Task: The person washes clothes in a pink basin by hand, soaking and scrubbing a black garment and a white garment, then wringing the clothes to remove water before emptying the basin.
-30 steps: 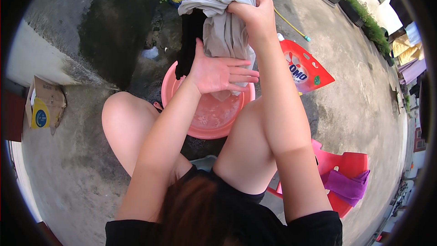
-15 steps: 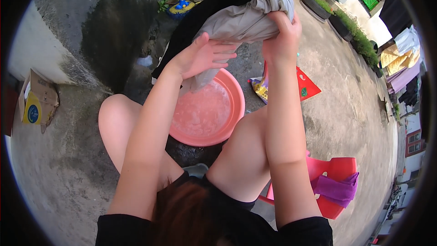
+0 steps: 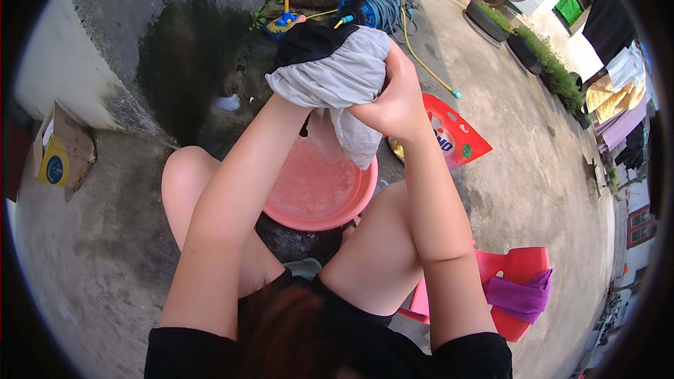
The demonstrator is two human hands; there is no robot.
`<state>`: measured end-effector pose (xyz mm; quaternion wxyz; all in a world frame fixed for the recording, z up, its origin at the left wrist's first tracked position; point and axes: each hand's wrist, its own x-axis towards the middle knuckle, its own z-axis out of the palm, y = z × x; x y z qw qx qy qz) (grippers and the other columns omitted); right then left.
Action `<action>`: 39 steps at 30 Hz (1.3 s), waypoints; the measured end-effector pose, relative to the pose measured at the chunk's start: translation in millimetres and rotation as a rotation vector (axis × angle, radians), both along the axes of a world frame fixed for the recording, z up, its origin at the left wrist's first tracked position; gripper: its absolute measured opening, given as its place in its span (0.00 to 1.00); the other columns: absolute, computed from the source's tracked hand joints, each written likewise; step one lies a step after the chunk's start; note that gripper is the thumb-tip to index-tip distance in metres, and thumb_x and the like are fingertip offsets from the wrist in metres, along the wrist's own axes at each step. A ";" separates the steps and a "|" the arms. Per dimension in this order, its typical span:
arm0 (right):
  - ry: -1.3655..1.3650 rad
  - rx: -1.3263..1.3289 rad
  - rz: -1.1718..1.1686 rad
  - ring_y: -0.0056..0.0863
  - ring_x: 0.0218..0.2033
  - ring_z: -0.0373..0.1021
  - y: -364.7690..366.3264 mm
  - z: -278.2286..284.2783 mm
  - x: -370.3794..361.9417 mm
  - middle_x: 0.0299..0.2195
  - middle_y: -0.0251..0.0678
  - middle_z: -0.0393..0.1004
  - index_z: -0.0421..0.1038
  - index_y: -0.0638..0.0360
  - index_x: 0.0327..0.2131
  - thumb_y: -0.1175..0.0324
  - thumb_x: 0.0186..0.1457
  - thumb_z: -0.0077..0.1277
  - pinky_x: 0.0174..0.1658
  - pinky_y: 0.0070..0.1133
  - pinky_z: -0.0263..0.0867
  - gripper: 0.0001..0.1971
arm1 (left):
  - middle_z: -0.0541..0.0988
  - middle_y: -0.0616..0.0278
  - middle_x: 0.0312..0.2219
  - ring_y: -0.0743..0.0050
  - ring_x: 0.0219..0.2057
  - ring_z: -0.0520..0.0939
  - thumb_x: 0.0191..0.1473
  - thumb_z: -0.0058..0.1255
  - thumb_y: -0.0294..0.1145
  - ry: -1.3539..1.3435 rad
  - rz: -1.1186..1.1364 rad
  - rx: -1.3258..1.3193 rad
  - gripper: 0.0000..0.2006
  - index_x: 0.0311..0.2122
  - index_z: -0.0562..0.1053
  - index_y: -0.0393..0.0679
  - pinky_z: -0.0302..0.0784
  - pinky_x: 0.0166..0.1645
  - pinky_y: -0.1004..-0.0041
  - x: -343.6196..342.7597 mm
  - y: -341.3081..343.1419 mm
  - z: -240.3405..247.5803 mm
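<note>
A light grey and black garment [image 3: 337,74] is bunched up in front of me, above a pink plastic basin [image 3: 370,193]. My right hand [image 3: 399,102] grips its right side, thumb pressed against the grey cloth. The garment covers my left hand [image 3: 293,107] almost wholly; only the wrist end shows below a gathered edge, so its fingers cannot be read. One grey fold hangs down over the basin's far rim. Cloudy, sudsy water [image 3: 312,182] lies in the basin, between my knees.
A red detergent bag [image 3: 460,133] lies right of the basin. Beyond are a blue hose reel [image 3: 372,10] and a yellow-handled brush [image 3: 284,17]. A red chair with a purple cloth [image 3: 519,296] stands near right, a cardboard box [image 3: 67,151] at left by the wall.
The garment has come lower and nearer, now bunched over my left hand, which was open and bare beneath it. My right hand has moved down and left with the cloth.
</note>
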<state>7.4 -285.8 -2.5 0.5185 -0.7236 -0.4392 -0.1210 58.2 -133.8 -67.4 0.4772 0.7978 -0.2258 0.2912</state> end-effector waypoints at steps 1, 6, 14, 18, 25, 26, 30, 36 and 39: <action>-0.072 -0.098 -0.014 0.20 0.41 0.64 -3.0 4.3 -6.0 0.39 0.35 0.68 0.62 0.63 0.45 0.75 0.30 0.57 0.47 0.19 0.59 0.31 | 0.72 0.56 0.40 0.60 0.41 0.72 0.48 0.42 0.49 0.041 -0.090 -0.145 0.22 0.43 0.67 0.44 0.66 0.47 0.62 4.6 4.2 -0.5; -0.152 -0.127 -0.028 0.26 0.49 0.62 -10.0 11.5 -9.2 0.44 0.37 0.66 0.62 0.61 0.47 0.76 0.32 0.57 0.52 0.23 0.56 0.31 | 0.74 0.57 0.29 0.65 0.31 0.75 0.49 0.39 0.42 0.312 -0.518 -0.796 0.16 0.34 0.69 0.39 0.71 0.40 0.68 16.9 38.5 12.5; -0.162 -0.111 -0.479 0.51 0.53 0.52 7.8 -10.6 -42.1 0.53 0.52 0.46 0.39 0.55 0.59 0.78 0.33 0.54 0.52 0.31 0.57 0.48 | 0.74 0.65 0.22 0.71 0.27 0.76 0.45 0.41 0.40 0.592 -0.291 -1.253 0.09 0.25 0.68 0.47 0.72 0.35 0.72 3.5 48.7 20.3; -0.297 -0.382 -0.605 0.59 0.58 0.38 47.3 -61.6 -47.4 0.57 0.52 0.40 0.48 0.41 0.57 0.73 0.27 0.61 0.47 0.55 0.49 0.49 | 0.73 0.64 0.22 0.72 0.27 0.76 0.45 0.44 0.37 0.609 -0.087 -1.248 0.08 0.26 0.68 0.44 0.73 0.33 0.72 5.6 45.1 2.8; 0.098 -0.247 -0.779 0.48 0.39 0.64 87.0 -89.4 42.3 0.42 0.58 0.61 0.39 0.57 0.58 0.71 0.26 0.63 0.39 0.30 0.66 0.54 | 0.75 0.59 0.28 0.67 0.34 0.75 0.46 0.42 0.32 0.541 -0.099 -1.287 0.08 0.29 0.70 0.40 0.71 0.41 0.68 4.7 51.1 10.2; 0.183 -0.271 -0.708 0.45 0.36 0.67 90.8 -92.0 48.0 0.36 0.54 0.65 0.44 0.61 0.56 0.67 0.28 0.62 0.37 0.30 0.67 0.50 | 0.75 0.59 0.28 0.67 0.34 0.75 0.46 0.42 0.31 0.557 -0.112 -1.249 0.08 0.29 0.70 0.39 0.71 0.40 0.69 3.4 54.5 10.5; 0.569 -0.263 -0.082 0.36 0.32 0.71 93.2 -91.6 56.4 0.33 0.44 0.71 0.60 0.67 0.46 0.60 0.34 0.57 0.33 0.27 0.69 0.34 | 0.75 0.60 0.25 0.69 0.28 0.77 0.45 0.44 0.30 0.623 -0.170 -1.097 0.07 0.28 0.71 0.38 0.74 0.34 0.70 2.9 83.0 10.1; 1.516 0.297 0.589 0.29 0.28 0.68 100.6 -116.9 39.0 0.31 0.39 0.70 0.63 0.60 0.41 0.61 0.38 0.51 0.34 0.25 0.68 0.23 | 0.76 0.60 0.26 0.70 0.28 0.77 0.46 0.43 0.32 0.712 -0.236 -0.999 0.10 0.31 0.71 0.37 0.73 0.33 0.72 3.7 80.1 0.7; 1.598 0.547 0.748 0.30 0.23 0.64 107.8 -132.7 32.0 0.27 0.37 0.68 0.63 0.58 0.38 0.60 0.40 0.48 0.28 0.23 0.63 0.20 | 0.76 0.60 0.27 0.72 0.28 0.77 0.47 0.43 0.33 0.755 -0.299 -0.965 0.11 0.31 0.71 0.37 0.73 0.32 0.72 6.4 72.2 -4.7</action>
